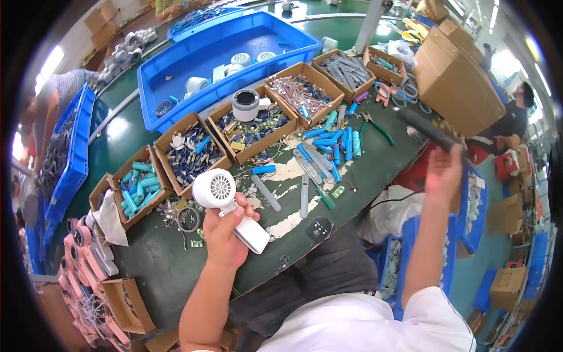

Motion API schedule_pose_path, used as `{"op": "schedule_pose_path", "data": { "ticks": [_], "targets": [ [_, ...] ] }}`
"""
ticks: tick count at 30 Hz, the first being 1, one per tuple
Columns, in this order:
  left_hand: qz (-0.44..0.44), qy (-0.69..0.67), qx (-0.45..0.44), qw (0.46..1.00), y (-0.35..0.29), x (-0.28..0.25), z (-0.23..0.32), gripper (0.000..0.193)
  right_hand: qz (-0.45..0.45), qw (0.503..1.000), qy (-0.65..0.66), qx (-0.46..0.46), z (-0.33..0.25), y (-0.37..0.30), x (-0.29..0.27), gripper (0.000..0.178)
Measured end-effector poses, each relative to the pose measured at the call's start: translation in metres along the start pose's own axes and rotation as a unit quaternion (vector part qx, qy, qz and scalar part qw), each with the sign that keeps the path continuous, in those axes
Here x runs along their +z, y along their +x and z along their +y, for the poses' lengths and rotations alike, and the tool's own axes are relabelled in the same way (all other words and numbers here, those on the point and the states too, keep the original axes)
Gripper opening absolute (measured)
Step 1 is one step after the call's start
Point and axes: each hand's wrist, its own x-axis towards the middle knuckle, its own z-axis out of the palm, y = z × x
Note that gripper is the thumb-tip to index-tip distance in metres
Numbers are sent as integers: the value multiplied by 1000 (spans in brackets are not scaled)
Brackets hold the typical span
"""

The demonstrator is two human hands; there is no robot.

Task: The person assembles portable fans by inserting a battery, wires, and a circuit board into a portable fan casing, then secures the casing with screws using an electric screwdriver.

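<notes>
snugly, left hand (226,239) around white fan (216,190)

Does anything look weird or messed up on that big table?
Yes. Blue batteries lie jumbled loose on the green table, not tidied into a box. Pale patches break up its green top, perhaps from wear. A white fan head sits oddly on little circuit boards, the only big round thing in that box.

Dark rod (427,128) blurred, left forearm (205,308) cut off below
</notes>
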Motion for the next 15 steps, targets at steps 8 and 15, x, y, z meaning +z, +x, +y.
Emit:
{"op": "schedule_pose_path", "data": {
  "ticks": [8, 15],
  "targets": [
    [-4, -27, -16, 1000, 4, -6, 2, 65, -341, 909, 227, 76, -14, -81, 87, 57],
    [35, -78, -49, 995, 8, -11, -1, 59, -430, 886, 102, 139, 59, -149, 127, 83]
  ]
}}
